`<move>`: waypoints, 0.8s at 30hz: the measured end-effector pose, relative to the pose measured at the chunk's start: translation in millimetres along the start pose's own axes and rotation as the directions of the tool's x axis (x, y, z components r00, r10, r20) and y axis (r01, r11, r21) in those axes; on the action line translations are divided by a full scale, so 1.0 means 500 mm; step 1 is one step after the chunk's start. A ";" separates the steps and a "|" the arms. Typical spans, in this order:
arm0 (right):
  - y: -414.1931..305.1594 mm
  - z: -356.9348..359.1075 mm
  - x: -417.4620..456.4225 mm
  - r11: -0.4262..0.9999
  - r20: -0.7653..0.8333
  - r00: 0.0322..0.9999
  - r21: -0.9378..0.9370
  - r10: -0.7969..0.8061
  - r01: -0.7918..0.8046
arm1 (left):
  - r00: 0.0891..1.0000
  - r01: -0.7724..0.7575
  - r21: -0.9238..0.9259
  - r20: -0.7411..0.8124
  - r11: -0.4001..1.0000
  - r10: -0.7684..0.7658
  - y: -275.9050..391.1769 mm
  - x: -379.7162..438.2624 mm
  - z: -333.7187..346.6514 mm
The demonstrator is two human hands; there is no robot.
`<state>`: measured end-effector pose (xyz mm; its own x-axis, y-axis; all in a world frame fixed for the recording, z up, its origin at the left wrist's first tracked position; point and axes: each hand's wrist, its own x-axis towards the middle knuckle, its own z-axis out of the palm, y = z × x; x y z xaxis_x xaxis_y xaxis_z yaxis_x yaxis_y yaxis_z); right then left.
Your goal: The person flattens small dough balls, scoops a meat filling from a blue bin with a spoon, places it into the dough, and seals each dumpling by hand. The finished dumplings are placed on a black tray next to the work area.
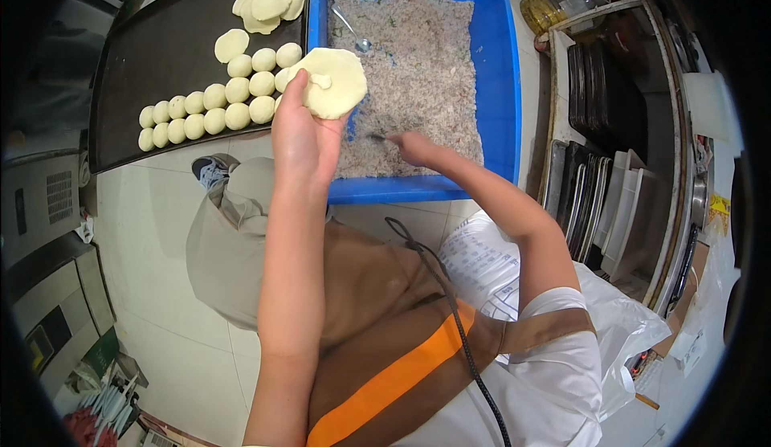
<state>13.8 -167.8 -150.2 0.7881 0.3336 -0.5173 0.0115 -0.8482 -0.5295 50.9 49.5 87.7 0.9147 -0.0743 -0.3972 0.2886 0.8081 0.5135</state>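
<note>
My left hand point(307, 134) holds up a flat, pale yellow dough round point(344, 85), thumb on top, over the left edge of a blue plastic bin point(499, 85). A small raised piece of dough lies on the round. The bin holds a crumbly, greyish-pink filling point(415, 67) with green flecks. Low in the bin, my right hand point(415, 147) grips a small utensil point(377, 137); only its dark, blurred tip shows at the filling. Farther back, a metal spoon point(361, 44) rests on the filling.
Left of the bin, a black baking tray point(156, 55) carries rows of dough balls point(215, 97) and a pile of flattened rounds point(271, 4). At right stands a rack point(557, 79) with dark trays point(602, 97). A white printed sack point(482, 260) is beside me; a black cord point(464, 320) crosses my apron.
</note>
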 end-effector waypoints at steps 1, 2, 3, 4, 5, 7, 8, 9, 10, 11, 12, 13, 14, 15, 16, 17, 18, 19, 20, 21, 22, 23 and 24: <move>-0.001 0.010 -0.011 0.998 0.085 0.996 -0.062 0.007 -0.001 | 1.000 0.003 0.009 -0.010 1.000 -0.003 -0.002 0.002 -0.001; -0.001 0.017 -0.021 0.992 0.168 0.986 -0.123 0.019 0.002 | 1.000 0.007 0.018 -0.019 1.000 -0.006 -0.006 0.003 -0.003; 0.013 0.021 -0.025 0.997 0.167 0.984 -0.033 -0.062 0.068 | 1.000 0.005 0.024 -0.028 1.000 -0.004 -0.007 0.005 -0.002; 0.037 0.031 -0.033 0.990 0.158 0.978 0.058 -0.137 0.130 | 1.000 0.006 0.021 -0.025 1.000 -0.006 -0.012 0.008 -0.001; 0.059 0.041 -0.037 0.971 0.141 0.968 0.148 -0.210 0.189 | 1.000 0.009 0.018 -0.021 1.000 -0.009 -0.019 0.012 -0.001; -0.014 -0.026 -0.061 0.928 0.349 0.937 0.353 -0.009 -0.123 | 0.999 -0.010 0.023 -0.039 1.000 0.011 -0.016 0.015 -0.017; -0.046 -0.064 -0.080 0.860 0.456 0.886 0.417 0.082 -0.294 | 0.999 -0.008 0.025 -0.040 1.000 0.009 -0.018 0.016 -0.018; -0.048 -0.075 -0.090 0.786 0.499 0.865 0.509 0.061 -0.349 | 0.999 0.000 0.028 -0.042 1.000 0.001 -0.023 0.017 -0.018; -0.045 -0.084 -0.101 0.699 0.537 0.843 0.590 0.034 -0.404 | 0.999 0.001 0.034 -0.051 0.999 0.001 -0.026 0.019 -0.019; -0.044 -0.094 -0.112 0.600 0.571 0.821 0.657 0.000 -0.456 | 0.998 0.001 0.039 -0.059 0.999 0.001 -0.028 0.020 -0.019; -0.050 -0.108 -0.125 0.518 0.558 0.830 0.714 -0.015 -0.471 | 0.998 0.003 0.045 -0.067 0.999 0.000 -0.031 0.022 -0.020; -0.062 -0.123 -0.137 0.434 0.545 0.838 0.763 -0.034 -0.478 | 0.995 -0.014 0.047 -0.095 0.999 0.018 -0.032 0.024 -0.025; -0.077 -0.139 -0.151 0.346 0.529 0.847 0.805 -0.051 -0.482 | 0.992 -0.031 0.050 -0.122 0.998 0.037 -0.034 0.027 -0.031; -0.094 -0.158 -0.173 0.282 0.469 0.883 0.850 -0.020 -0.445 | 0.988 -0.041 0.049 -0.143 0.998 0.048 -0.042 0.031 -0.034; -0.116 -0.177 -0.199 0.220 0.408 0.913 0.889 0.012 -0.401 | 0.984 -0.042 0.033 -0.174 0.999 0.047 -0.050 0.033 -0.036; -0.137 -0.195 -0.222 0.160 0.348 0.936 0.923 0.045 -0.351 | 0.977 -0.046 0.017 -0.206 0.999 0.048 -0.059 0.033 -0.037; -0.155 -0.212 -0.240 0.137 0.285 0.955 0.946 0.077 -0.293 | 0.970 -0.051 0.001 -0.238 0.999 0.050 -0.068 0.033 -0.040; -0.173 -0.228 -0.257 0.116 0.224 0.968 0.965 0.110 -0.237 | 0.970 -0.037 0.009 -0.242 0.999 0.038 -0.078 0.031 -0.040; -0.186 -0.238 -0.270 0.097 0.164 0.976 0.979 0.144 -0.178 | 0.969 -0.023 0.018 -0.246 1.000 0.026 -0.092 0.028 -0.039; -0.195 -0.241 -0.283 0.111 0.088 0.980 0.988 0.181 -0.109 | 0.969 -0.002 0.026 -0.246 1.000 0.008 -0.109 0.023 -0.036; -0.205 -0.241 -0.290 0.126 0.014 0.977 0.991 0.214 -0.042 | 0.964 0.036 0.017 -0.265 0.999 -0.030 -0.127 0.018 -0.031; -0.214 -0.237 -0.293 0.144 -0.059 0.968 0.989 0.245 0.024 | 0.961 0.063 0.014 -0.270 0.998 -0.057 -0.146 0.009 -0.025; -0.222 -0.228 -0.292 0.245 -0.140 0.944 0.967 0.297 0.066 | 0.963 0.098 0.013 -0.254 0.995 -0.092 -0.166 0.006 -0.024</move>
<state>-32.5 -168.9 60.7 0.8339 0.0051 -0.5518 -0.5402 0.2123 -0.8144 26.4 -10.8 34.6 0.7822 0.0029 -0.6230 0.3807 0.7894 0.4816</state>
